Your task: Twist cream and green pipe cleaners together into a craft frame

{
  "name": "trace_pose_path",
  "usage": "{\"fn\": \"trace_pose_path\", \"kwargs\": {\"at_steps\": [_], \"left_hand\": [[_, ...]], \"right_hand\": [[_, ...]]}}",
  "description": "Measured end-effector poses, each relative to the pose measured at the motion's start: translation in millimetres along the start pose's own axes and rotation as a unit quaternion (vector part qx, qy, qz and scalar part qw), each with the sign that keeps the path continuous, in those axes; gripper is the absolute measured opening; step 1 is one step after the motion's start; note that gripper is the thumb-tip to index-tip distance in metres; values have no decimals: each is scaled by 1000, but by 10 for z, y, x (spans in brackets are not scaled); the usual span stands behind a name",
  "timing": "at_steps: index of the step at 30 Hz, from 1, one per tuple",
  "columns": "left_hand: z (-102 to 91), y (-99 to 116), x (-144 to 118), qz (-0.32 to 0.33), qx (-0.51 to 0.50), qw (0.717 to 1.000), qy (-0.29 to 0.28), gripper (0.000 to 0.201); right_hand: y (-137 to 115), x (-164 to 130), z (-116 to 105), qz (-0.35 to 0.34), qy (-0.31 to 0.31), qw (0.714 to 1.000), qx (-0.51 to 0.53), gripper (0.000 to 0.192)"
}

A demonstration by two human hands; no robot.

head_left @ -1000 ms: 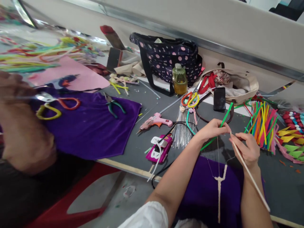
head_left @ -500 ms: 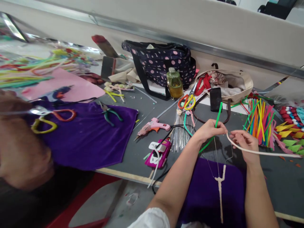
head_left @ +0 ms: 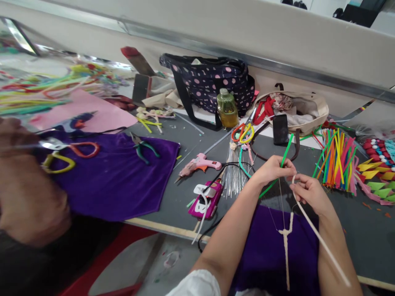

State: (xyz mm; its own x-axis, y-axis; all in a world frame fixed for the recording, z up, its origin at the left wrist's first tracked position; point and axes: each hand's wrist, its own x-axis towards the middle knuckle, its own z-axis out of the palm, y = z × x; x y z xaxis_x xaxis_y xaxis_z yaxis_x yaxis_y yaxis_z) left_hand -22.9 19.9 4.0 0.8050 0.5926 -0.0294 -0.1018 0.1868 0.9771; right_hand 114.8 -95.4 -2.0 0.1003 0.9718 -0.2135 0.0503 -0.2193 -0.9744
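Between the fingertips of my right hand (head_left: pixel 307 190) runs a long cream pipe cleaner (head_left: pixel 321 237), its free end trailing down over my forearm. My left hand (head_left: pixel 276 170) pinches close beside it, with a green pipe cleaner (head_left: pixel 286 150) passing through its grip. Thin wires hang from the fingers down to a forked stem wrapped in cream fuzz (head_left: pixel 286 250). That stem lies over the purple cloth (head_left: pixel 256 250) in front of me. Exactly what the left fingertips press on is partly hidden.
Left of my arms lie a pink glue gun (head_left: pixel 199 165), a magenta case (head_left: pixel 208 201) and loose wires (head_left: pixel 233 181). Scissors (head_left: pixel 243 132) and a bottle (head_left: pixel 226 109) stand behind. Coloured strips (head_left: pixel 338 162) sit right. Another person's arm (head_left: pixel 31 185) is at far left.
My right hand has moved left, up against my left hand. The cream pipe cleaner's free end has swung from pointing right to hanging downward.
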Motion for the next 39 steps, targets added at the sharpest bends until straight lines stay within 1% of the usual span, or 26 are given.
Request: {"fn": "trace_pose_path", "kwargs": {"at_steps": [2,5,9,12,14,15,17,20,22,24,26,29,31,35,39], "left_hand": [[-2,4,-5,6,-5,1000,-4,21],[-3,9,-11,17,-8,1000,10,21],[-1,-1,-11,15,-11,1000,17,21],[-7,-16,-6,18,-19,1000,15,22],[-12,-24,-2,22,-28,999,16,24],[-13,-26,0,26,-33,999,16,26],[-8,-28,4,29,-37,999,16,27],[14,-26,13,18,-39,999,11,29],[30,-25,18,8,-42,999,5,28],[40,-25,19,8,-45,999,1,28],[43,-26,18,12,-47,999,0,27],[44,-28,13,18,-51,998,-7,26],[43,-30,12,23,-53,998,-14,27],[33,-40,13,36,-46,998,-27,27],[26,-56,15,45,-6,997,-56,24]], "right_hand": [[-4,-1,0,6,3,1000,11,35],[-11,-13,-28,20,8,999,36,41],[-24,-44,-71,37,4,996,82,43],[-40,-49,-79,27,-2,993,111,47],[-52,-33,-75,14,5,991,130,49],[-58,-19,-75,1,19,990,142,48],[-64,14,-81,-40,73,982,172,42],[-56,62,-115,-110,176,953,221,28],[-39,81,-139,-125,224,933,251,27],[-19,92,-145,-117,241,924,273,30],[1,99,-129,-106,236,927,272,31],[20,113,-87,-116,231,939,227,24],[24,124,-76,-132,251,938,201,20],[15,135,-118,-156,305,917,205,23],[-11,121,-175,-187,356,892,207,23]]}}
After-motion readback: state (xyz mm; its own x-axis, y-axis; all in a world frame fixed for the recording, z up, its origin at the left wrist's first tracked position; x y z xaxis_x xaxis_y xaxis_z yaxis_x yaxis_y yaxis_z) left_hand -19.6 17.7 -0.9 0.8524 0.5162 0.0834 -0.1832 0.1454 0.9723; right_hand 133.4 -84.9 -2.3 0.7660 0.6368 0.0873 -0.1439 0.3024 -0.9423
